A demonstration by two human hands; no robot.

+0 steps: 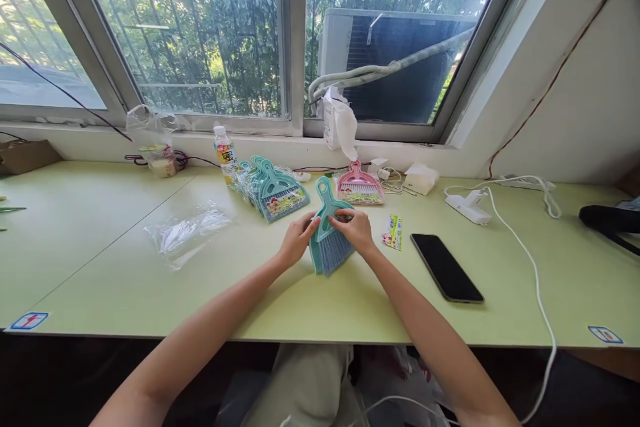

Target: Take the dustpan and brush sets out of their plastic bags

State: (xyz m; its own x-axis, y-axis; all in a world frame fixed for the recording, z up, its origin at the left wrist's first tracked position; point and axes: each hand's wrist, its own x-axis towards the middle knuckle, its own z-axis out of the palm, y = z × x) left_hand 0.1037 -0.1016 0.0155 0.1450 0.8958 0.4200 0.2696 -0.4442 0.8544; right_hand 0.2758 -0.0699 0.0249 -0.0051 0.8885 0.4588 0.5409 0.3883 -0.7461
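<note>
teal brush-and-dustpan set [329, 233], handle toward window, bristles toward person; left hand [296, 240], right hand [354, 228] both gripping it

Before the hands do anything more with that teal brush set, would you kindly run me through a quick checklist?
1. Left hand on the brush set: ok.
2. Right hand on its handle side: ok.
3. Set resting on the table: ok.
4. Empty bag apart at left: ok.
5. Phone clear of the hands: ok.
6. Brush seated fully in its dustpan: cannot tell.
</note>
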